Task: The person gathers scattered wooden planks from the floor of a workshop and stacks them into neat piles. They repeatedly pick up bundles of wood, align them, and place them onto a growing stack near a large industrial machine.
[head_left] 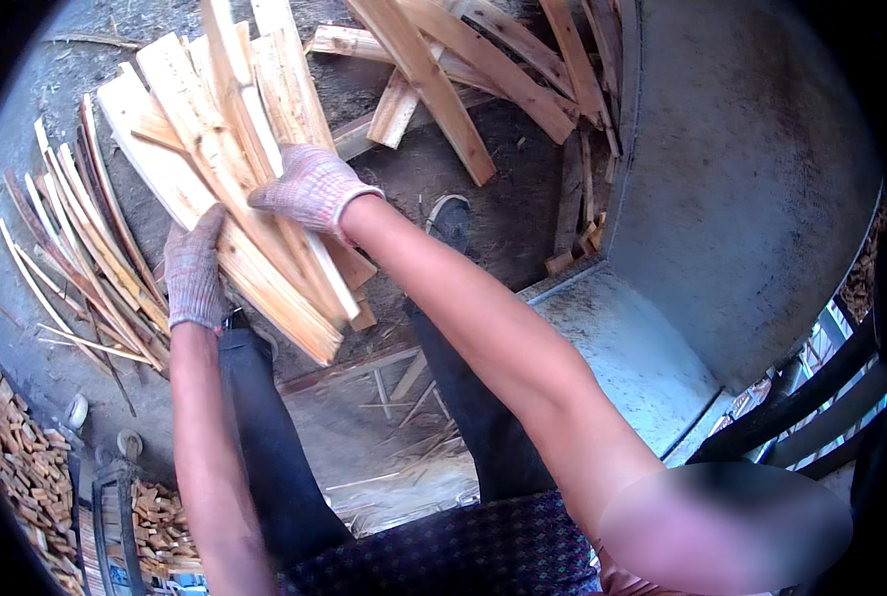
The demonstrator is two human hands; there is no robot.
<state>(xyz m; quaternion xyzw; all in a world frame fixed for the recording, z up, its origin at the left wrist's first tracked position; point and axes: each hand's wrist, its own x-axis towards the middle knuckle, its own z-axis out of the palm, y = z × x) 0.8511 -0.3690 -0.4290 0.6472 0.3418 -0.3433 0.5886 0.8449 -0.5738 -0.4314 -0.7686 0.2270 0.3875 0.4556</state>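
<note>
Several long pale wooden planks (254, 260) lie fanned together in front of me, slanting from the far left toward my legs. My left hand (195, 268), in a speckled knit glove, is closed around the left edge of these planks, its thumb on top. Across their upper face, my gloved right hand (309, 191) grips the planks from the right side. Its fingertips are partly hidden by the wood. More boards reach away beyond both hands, under and beside the gripped ones.
Thin bark-edged strips (95, 258) lie in a bundle at the left. Loose boards (423, 84) cross each other at the far right, beside a large grey metal panel (741, 179). Short cut wood pieces (26, 467) are heaped at the lower left, near a small wheeled frame (115, 497).
</note>
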